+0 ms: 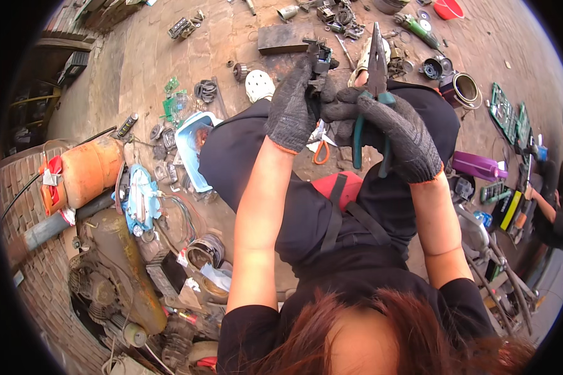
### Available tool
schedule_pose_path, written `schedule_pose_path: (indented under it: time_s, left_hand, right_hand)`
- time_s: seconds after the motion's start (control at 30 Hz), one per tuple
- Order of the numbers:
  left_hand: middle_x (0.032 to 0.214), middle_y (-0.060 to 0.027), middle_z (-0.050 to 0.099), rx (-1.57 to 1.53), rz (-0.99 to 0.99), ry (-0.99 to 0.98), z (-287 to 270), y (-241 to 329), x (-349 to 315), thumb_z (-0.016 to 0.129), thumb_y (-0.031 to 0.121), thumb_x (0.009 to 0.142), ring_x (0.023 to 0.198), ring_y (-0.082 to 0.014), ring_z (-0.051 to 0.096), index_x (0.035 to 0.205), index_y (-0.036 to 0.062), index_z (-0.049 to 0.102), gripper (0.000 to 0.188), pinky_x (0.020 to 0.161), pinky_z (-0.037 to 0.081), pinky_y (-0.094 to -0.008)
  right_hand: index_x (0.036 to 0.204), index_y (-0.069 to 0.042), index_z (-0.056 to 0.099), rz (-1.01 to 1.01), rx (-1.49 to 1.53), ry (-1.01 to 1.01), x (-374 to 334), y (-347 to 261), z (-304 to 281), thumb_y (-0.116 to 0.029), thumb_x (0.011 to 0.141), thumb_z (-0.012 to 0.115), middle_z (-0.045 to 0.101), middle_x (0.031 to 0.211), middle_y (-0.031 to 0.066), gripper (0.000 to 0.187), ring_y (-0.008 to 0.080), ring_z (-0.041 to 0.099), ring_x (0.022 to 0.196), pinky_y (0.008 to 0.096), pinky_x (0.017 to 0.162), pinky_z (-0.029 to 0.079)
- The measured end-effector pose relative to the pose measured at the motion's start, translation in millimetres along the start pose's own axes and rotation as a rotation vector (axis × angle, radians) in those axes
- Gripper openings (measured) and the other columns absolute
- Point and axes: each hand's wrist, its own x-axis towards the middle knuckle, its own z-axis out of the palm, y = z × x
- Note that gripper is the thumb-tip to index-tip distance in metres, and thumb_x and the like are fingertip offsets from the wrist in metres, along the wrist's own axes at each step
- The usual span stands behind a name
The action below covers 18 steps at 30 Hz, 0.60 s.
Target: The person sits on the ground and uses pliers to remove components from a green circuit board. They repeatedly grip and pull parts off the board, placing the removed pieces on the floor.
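Head view: left hand clasps dark part; right hand grips pliers, nose pointing away, right of part.

The pliers are teal-handled, the gloves dark grey (and orange-hemmed).

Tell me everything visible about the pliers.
The pliers have long, tapering, dark-grey metal jaws, a pivot near their base, and two teal handles that look coated. The jaws point toward the picture's top and look closed or nearly so, though the handles stand apart at their lower ends. The tool sits in the upper half, right of centre, gripped by the gloved right hand, which covers part of the handles.
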Motion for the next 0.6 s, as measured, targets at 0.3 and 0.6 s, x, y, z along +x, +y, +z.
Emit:
schedule_pose_path:
  time_s: [0.3, 0.6]
  left_hand:
    - [0.076, -0.0071, 0.058, 0.125, 0.042, -0.027, 11, 6, -8, 0.049, 0.028, 0.096, 0.061, -0.016, 0.054, 0.108, 0.0006, 0.057, 0.031, 0.054, 0.044, -0.0281]
    - [0.065, -0.0039, 0.055, 0.327, 0.033, -0.153, 20, 13, -17, 0.062, 0.021, 0.089, 0.051, -0.0107, 0.053, 0.098, 0.0036, 0.055, 0.021, 0.044, 0.041, -0.024]
  right_hand:
    - [0.12, 0.006, 0.052, 0.033, 0.007, 0.059, 8, 12, -11, -0.022, 0.094, 0.052, 0.064, 0.1, 0.0121, 0.039, 0.0192, 0.066, 0.081, 0.0321, 0.077, 0.055]
    - [0.111, 0.002, 0.058, -0.069, -0.212, 0.155, 24, -1, -6, -0.025, 0.092, 0.056, 0.065, 0.087, 0.0082, 0.032, 0.0165, 0.066, 0.077, 0.027, 0.065, 0.054]
